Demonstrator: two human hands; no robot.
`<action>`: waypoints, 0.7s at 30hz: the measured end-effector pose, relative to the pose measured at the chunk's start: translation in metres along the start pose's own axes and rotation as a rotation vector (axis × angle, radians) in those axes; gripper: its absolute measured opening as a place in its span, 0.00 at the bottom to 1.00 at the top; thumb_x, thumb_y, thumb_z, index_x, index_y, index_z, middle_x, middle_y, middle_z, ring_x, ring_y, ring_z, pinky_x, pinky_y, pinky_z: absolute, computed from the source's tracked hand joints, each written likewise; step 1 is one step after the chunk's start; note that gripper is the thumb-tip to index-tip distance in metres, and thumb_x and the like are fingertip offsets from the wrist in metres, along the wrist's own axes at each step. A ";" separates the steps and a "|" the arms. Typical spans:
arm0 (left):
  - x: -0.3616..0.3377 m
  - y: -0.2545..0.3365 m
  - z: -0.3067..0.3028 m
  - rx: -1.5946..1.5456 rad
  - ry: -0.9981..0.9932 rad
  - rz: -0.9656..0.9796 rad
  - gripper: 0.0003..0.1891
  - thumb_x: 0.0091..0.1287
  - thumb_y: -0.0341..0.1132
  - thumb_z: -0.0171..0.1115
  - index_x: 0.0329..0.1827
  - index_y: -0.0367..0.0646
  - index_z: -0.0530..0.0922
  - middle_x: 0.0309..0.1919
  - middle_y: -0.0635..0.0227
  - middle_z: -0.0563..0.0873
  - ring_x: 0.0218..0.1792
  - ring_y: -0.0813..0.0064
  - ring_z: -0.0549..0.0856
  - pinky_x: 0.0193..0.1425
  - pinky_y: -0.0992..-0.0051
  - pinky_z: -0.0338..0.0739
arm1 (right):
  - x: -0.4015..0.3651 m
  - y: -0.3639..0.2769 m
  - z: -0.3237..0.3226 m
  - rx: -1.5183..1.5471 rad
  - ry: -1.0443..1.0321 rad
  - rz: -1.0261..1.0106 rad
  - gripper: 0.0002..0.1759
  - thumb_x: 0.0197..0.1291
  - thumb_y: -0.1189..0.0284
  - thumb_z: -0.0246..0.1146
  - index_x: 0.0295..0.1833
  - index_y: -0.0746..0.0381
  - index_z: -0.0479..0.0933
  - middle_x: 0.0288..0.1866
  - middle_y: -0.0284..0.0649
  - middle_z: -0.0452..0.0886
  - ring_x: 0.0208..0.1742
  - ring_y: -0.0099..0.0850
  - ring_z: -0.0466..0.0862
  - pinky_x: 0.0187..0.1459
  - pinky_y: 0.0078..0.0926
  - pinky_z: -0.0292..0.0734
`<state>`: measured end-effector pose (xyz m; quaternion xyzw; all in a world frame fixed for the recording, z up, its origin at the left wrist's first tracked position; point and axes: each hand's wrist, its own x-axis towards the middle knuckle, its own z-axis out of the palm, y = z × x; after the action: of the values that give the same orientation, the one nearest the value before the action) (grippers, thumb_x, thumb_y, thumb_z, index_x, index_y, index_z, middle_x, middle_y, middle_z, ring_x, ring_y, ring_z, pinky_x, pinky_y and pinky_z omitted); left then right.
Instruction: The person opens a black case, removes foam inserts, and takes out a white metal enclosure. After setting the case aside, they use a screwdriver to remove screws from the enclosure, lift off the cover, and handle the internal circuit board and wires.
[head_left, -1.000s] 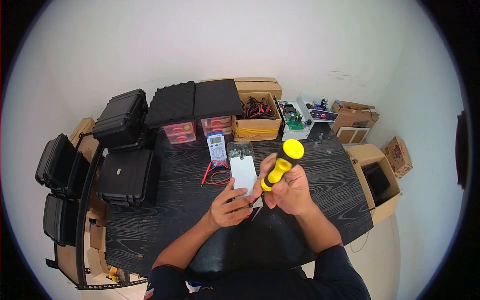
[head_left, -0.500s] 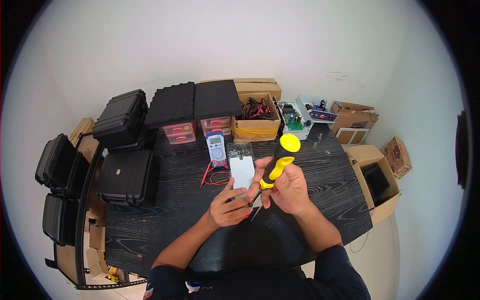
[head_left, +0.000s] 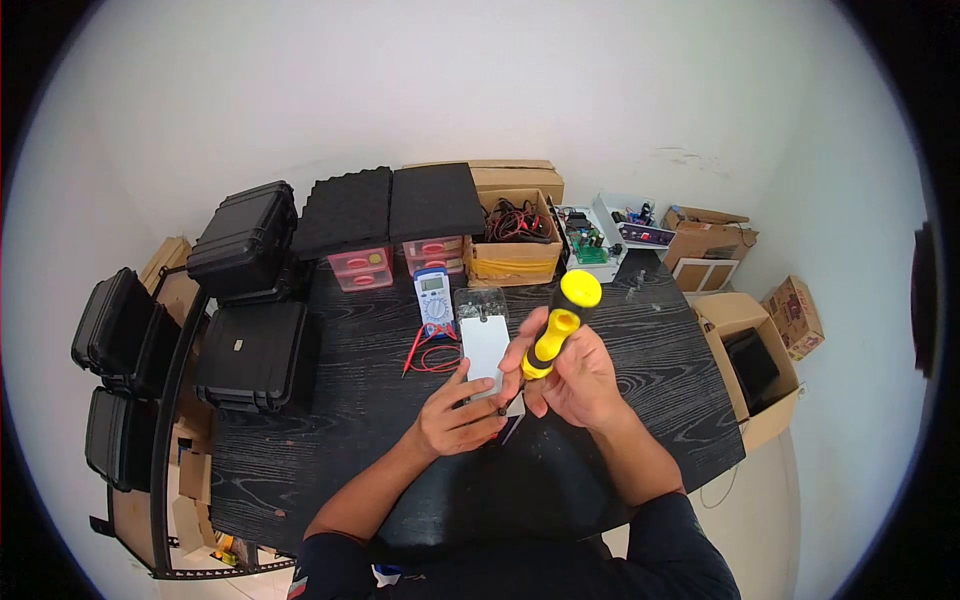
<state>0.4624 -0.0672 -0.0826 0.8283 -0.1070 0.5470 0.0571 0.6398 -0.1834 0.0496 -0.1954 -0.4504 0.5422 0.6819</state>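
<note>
Within my right hand [head_left: 580, 380] is a screwdriver [head_left: 562, 325] with a yellow and black handle, its butt end raised toward me. The shaft runs down to the left, and its tip is hidden by my fingers. My left hand [head_left: 455, 418] grips the lower part of a white rectangular device [head_left: 485, 345], thumb along its left edge and fingers across it near the screwdriver shaft. A clear section [head_left: 482, 300] with small parts shows at the device's far end.
A blue and white multimeter [head_left: 434, 298] with red leads [head_left: 430, 355] lies beyond my left hand. Black cases [head_left: 255, 350] stand at the left. A cardboard box of cables [head_left: 512, 245] and an opened unit with a green circuit board [head_left: 590, 245] are at the back.
The screwdriver handle has turned slightly in my right hand, and the right fingers have shifted around it. My left hand stays in nearly the same place on the device.
</note>
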 end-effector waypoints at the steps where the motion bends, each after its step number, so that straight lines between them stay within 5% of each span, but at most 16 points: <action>1: 0.000 0.000 -0.001 0.006 -0.007 0.000 0.13 0.57 0.30 0.79 0.46 0.49 0.91 0.54 0.65 0.93 0.64 0.52 0.88 0.77 0.34 0.72 | 0.000 0.000 0.004 -0.072 -0.007 -0.060 0.28 0.71 0.58 0.74 0.61 0.66 0.73 0.57 0.47 0.80 0.44 0.41 0.93 0.24 0.20 0.83; 6: 0.000 0.000 -0.001 0.014 -0.021 0.003 0.14 0.57 0.30 0.79 0.47 0.50 0.91 0.54 0.66 0.93 0.63 0.53 0.88 0.77 0.35 0.72 | -0.003 -0.003 0.002 -0.275 -0.008 -0.082 0.25 0.71 0.57 0.74 0.56 0.66 0.73 0.57 0.47 0.81 0.44 0.38 0.92 0.25 0.19 0.83; 10: 0.003 0.002 -0.002 0.009 -0.009 0.001 0.14 0.57 0.30 0.79 0.47 0.49 0.90 0.55 0.66 0.93 0.63 0.53 0.89 0.77 0.36 0.73 | 0.001 -0.004 -0.003 -0.056 -0.016 0.078 0.29 0.73 0.50 0.69 0.58 0.65 0.74 0.58 0.51 0.84 0.43 0.38 0.92 0.28 0.19 0.84; 15: 0.007 0.002 -0.002 0.024 -0.005 0.000 0.14 0.58 0.31 0.80 0.47 0.49 0.90 0.55 0.66 0.93 0.62 0.54 0.89 0.77 0.36 0.74 | 0.001 -0.002 -0.002 -0.279 -0.035 -0.101 0.31 0.71 0.51 0.71 0.64 0.63 0.74 0.52 0.44 0.82 0.44 0.36 0.92 0.26 0.17 0.80; 21: 0.004 0.003 -0.002 0.060 -0.028 0.014 0.14 0.58 0.32 0.80 0.47 0.50 0.90 0.55 0.66 0.93 0.63 0.56 0.88 0.76 0.37 0.75 | 0.003 -0.006 -0.011 -0.127 -0.115 0.090 0.31 0.71 0.50 0.72 0.65 0.63 0.74 0.48 0.40 0.81 0.47 0.34 0.91 0.27 0.18 0.77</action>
<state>0.4615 -0.0699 -0.0777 0.8364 -0.0970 0.5389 0.0271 0.6523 -0.1807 0.0497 -0.2268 -0.5129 0.5530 0.6162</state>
